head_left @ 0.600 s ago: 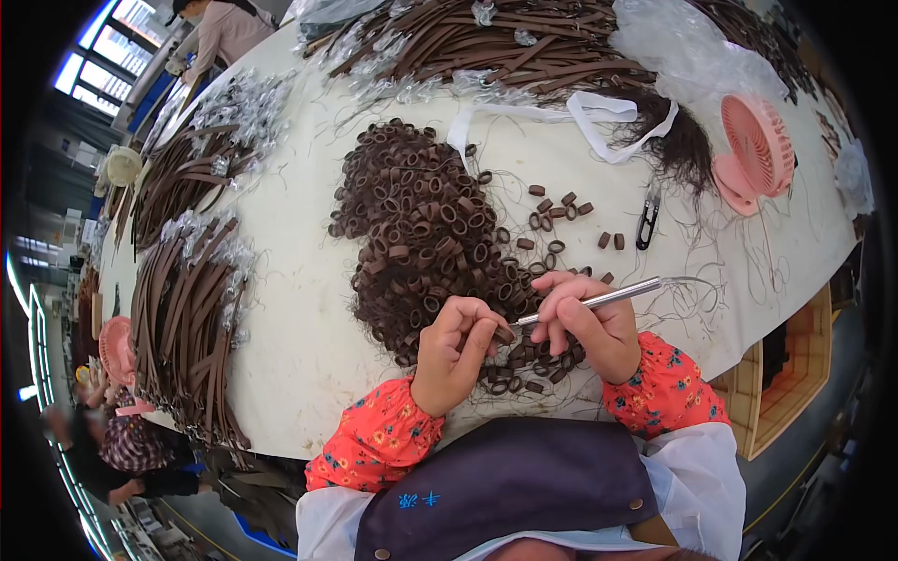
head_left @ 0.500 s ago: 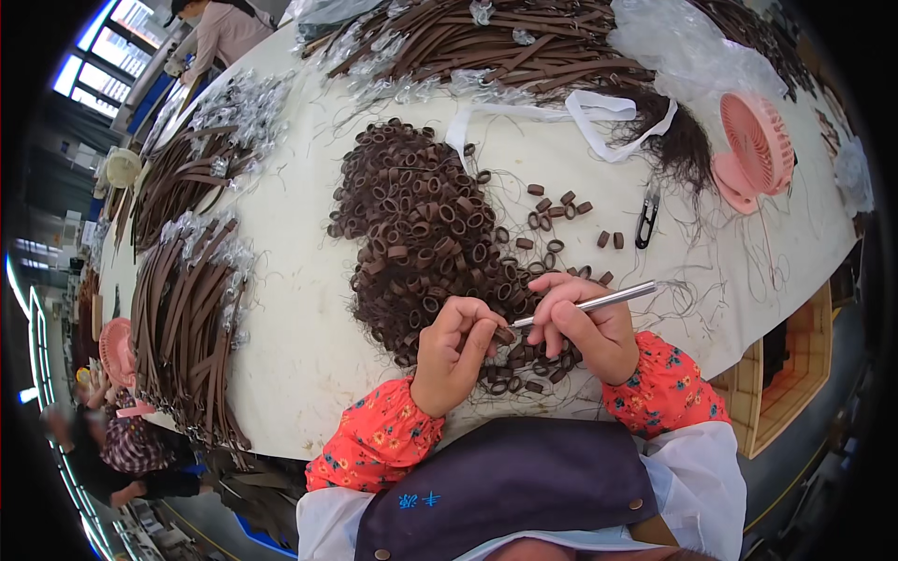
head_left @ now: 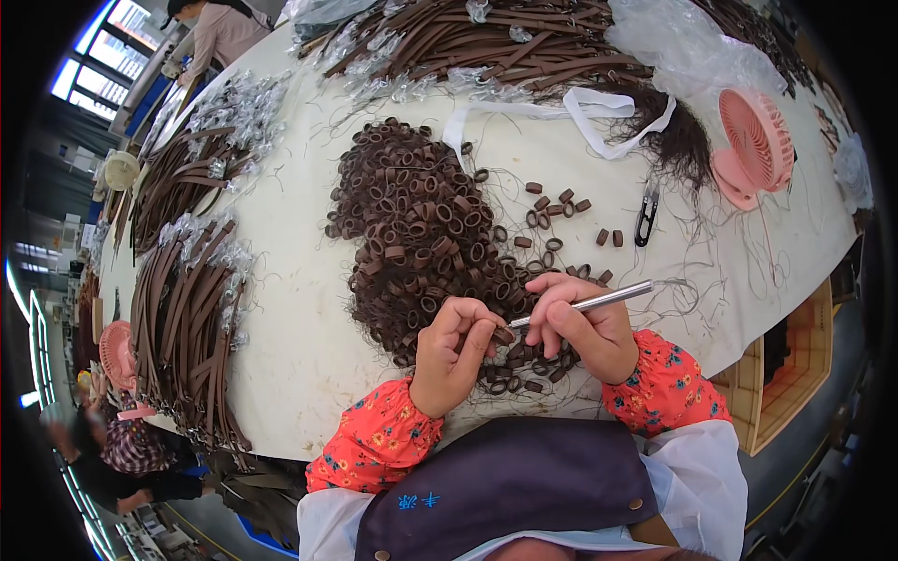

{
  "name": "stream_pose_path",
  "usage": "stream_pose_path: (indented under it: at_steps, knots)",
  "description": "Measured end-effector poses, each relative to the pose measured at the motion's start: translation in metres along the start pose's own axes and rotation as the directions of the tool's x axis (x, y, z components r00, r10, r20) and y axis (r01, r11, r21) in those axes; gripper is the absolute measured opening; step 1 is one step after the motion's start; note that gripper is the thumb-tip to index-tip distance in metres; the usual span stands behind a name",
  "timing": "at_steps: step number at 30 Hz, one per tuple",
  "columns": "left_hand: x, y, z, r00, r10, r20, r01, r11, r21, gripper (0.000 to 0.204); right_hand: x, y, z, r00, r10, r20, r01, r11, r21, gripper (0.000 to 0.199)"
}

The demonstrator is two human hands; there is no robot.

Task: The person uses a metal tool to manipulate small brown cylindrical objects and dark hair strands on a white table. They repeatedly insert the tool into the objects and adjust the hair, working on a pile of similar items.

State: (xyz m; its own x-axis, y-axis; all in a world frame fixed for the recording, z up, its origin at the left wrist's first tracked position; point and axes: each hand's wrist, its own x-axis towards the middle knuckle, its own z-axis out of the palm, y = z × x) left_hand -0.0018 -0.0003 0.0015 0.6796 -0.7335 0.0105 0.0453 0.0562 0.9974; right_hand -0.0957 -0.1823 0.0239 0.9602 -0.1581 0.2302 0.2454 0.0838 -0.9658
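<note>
Along the table's [head_left: 290, 309] left edge lie bundles of brown straps [head_left: 187, 318]. Near its front edge, the left hand [head_left: 454, 355] pinches a brown loop [head_left: 503, 335] between fingertips, at the foot of the loop pile [head_left: 421, 234]. Just beside it, the right hand [head_left: 585, 327] is clamped on a metal rod [head_left: 589, 301] whose tip meets that loop. Black snips [head_left: 645, 217] and a pink fan [head_left: 753, 145] sit toward the right edge.

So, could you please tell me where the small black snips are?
In the head view, the black snips lie on the table's right side, between the loose brown loops and the pink fan.
</note>
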Motion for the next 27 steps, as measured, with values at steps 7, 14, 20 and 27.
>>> stream_pose_path:
  at_steps: [7,14,20,27]
  knots:
    - [-0.001,0.000,-0.003,0.999,-0.030,0.035,0.029,1.000,0.009,0.007,0.001,0.000,-0.001,0.999,-0.033,0.009,0.034,0.999,-0.022,0.022]
    - [0.001,0.001,0.002,0.998,0.031,-0.048,-0.033,0.999,-0.026,0.008,0.008,-0.004,0.010,0.972,-0.231,0.034,0.214,0.823,-0.525,0.025]
    - [0.004,0.014,0.006,0.997,-0.078,-0.025,0.069,0.961,-0.268,0.015,-0.001,0.006,0.014,0.996,-0.037,-0.083,0.004,0.930,-0.368,0.036]
    - [-0.001,0.005,0.000,1.000,-0.015,0.019,0.018,0.987,-0.157,0.015,0.001,0.007,0.014,0.975,0.193,-0.113,-0.179,0.976,0.122,0.029]
